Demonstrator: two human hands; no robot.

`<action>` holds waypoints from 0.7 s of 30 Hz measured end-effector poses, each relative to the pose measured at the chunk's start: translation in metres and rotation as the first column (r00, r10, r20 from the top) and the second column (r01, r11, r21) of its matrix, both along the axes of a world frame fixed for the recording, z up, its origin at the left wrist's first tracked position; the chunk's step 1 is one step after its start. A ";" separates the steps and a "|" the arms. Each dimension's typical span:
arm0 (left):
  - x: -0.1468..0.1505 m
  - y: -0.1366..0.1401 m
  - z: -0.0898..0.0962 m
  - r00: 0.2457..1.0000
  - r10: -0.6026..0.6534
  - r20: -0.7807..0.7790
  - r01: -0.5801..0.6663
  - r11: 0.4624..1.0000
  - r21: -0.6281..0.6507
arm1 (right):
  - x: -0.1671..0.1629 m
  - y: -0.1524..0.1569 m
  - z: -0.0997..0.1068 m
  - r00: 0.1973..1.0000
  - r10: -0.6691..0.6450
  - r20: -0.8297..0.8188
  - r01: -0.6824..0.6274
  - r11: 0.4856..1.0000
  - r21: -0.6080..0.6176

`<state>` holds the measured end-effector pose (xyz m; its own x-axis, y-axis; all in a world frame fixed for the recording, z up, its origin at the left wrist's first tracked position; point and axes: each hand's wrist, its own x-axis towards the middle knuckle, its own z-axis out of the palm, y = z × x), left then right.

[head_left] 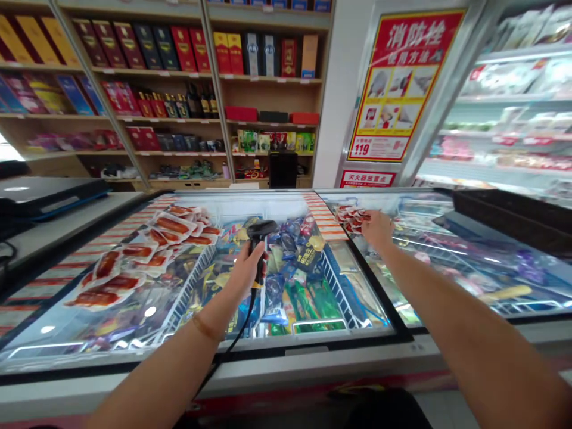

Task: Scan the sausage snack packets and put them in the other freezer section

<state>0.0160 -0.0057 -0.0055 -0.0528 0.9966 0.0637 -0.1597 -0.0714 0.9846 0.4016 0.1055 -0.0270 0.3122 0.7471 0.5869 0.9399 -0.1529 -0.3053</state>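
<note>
My left hand (248, 266) is wrapped round the handle of a black barcode scanner (261, 229). The scanner is held above the freezer, and its cord runs down towards me. My right hand (379, 229) reaches out over the right-hand glass and has its fingers closed on packaged sausages (351, 217) in clear wrapping. How many packs it grips I cannot tell. On the left glass lie several more sausage packs (168, 229), reddish-brown in clear plastic, spread in a loose row towards me.
Beneath the glass of the chest freezer (308, 347) are wire baskets with bagged goods (304, 298). A dark flat device (49, 193) stands at the left. A long dark object (513, 217) lies at the right. Shelves with boxes (268, 56) and a red poster (404, 83) stand behind.
</note>
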 end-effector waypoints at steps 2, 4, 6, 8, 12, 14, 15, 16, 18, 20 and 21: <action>-0.004 0.001 -0.006 0.999 -0.046 -0.029 0.046 0.999 -0.005 | 0.019 0.010 0.002 0.998 0.027 -0.052 -0.027 1.000 0.000; -0.008 0.002 -0.010 0.998 -0.057 -0.030 0.058 0.998 0.001 | 0.033 0.022 0.004 0.995 0.038 -0.096 -0.038 0.999 -0.002; -0.012 0.005 -0.013 0.999 -0.050 -0.021 0.050 0.999 0.011 | 0.042 0.033 0.007 0.992 0.002 -0.124 -0.004 1.000 -0.015; -0.014 0.006 -0.015 0.999 -0.043 -0.021 0.043 0.999 0.011 | 0.048 0.043 0.008 0.994 -0.030 -0.106 0.025 0.998 -0.052; -0.013 0.007 -0.017 0.998 -0.046 -0.033 0.046 0.999 0.018 | 0.046 0.052 0.007 0.996 0.081 0.024 -0.076 0.982 -0.175; -0.012 0.007 -0.017 0.998 -0.057 -0.038 0.058 0.998 0.025 | 0.040 0.052 0.007 0.989 0.137 0.053 -0.120 0.962 -0.245; -0.012 0.007 -0.016 0.997 -0.060 -0.037 0.061 0.998 0.024 | 0.037 0.051 0.007 0.987 0.150 0.060 -0.129 0.954 -0.273; -0.011 0.006 -0.015 0.997 -0.062 -0.036 0.063 0.998 0.020 | 0.032 0.050 0.008 0.986 0.153 0.071 -0.126 0.948 -0.293; -0.011 0.005 -0.012 0.998 -0.058 -0.035 0.058 0.998 0.005 | 0.023 0.048 0.011 0.983 0.138 0.126 -0.091 0.943 -0.319; -0.011 0.002 -0.008 0.998 -0.054 -0.038 0.054 0.999 -0.008 | 0.014 0.044 0.016 0.970 0.126 0.206 -0.050 0.940 -0.338; -0.011 0.001 -0.006 0.998 -0.053 -0.040 0.052 0.999 -0.010 | 0.009 0.042 0.019 0.961 0.128 0.244 -0.039 0.940 -0.339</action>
